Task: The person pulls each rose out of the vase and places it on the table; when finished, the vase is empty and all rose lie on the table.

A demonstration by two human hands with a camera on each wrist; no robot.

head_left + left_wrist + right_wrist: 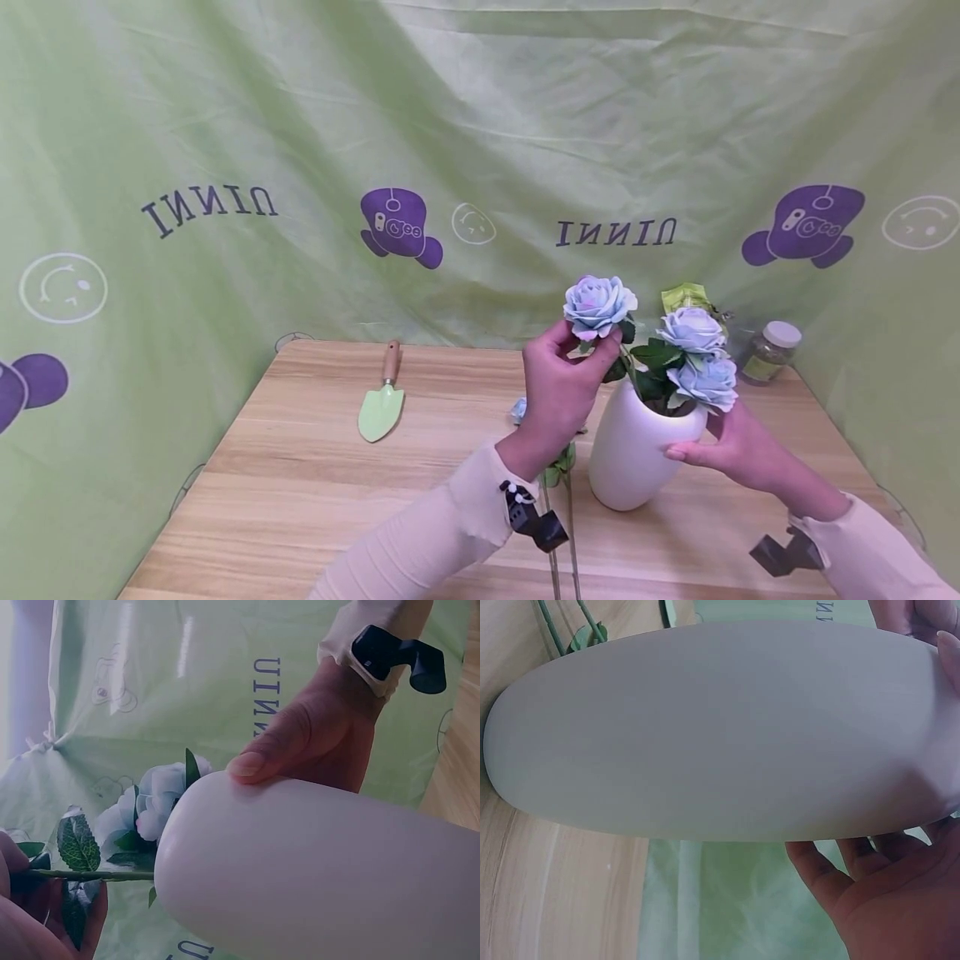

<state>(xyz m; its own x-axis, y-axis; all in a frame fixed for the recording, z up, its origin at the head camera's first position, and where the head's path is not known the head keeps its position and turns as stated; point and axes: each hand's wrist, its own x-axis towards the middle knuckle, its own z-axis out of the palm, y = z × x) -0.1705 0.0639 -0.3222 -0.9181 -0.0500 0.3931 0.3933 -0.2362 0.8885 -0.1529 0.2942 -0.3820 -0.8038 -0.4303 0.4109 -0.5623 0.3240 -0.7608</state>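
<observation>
A white vase (637,454) rests on the wooden table, with two pale blue roses (705,382) and dark green leaves showing at its mouth. My right hand (742,450) grips the vase's right side near the top, thumb on the front and fingers behind. Just under its bloom, another blue rose (598,304) is pinched by my left hand (562,375). In the left wrist view, that rose's green stem (124,876) runs from the fingers to the vase's mouth. The stem's lower end is hidden by the vase.
Loose flower stems (573,542) lie on the table left of the vase, a small blue bloom (518,409) partly behind my left wrist. A green trowel (381,412) lies further left. A white-lidded jar (772,354) and a green packet (684,297) stand behind the vase, before the green curtain.
</observation>
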